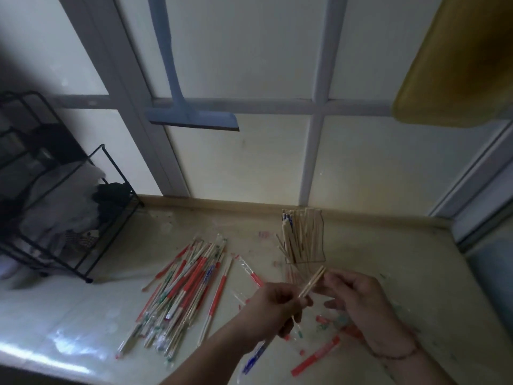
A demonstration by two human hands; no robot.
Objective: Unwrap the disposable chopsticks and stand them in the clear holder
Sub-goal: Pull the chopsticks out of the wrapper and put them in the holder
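Dim, soft, slightly blurred overall. Daylight through frosted window (249,65); deep shadow at left over wire rack (55,212). Glare patch on countertop (69,345), lower left. Wide-angle bending at edges.

Pale bare-wood chopsticks (302,237) fill the clear holder (319,258), the heap of wrapped chopsticks (183,290) shows red, green and blue print on transparent sleeves, and a blue squeegee (191,118) hangs beside a yellow board (458,59).
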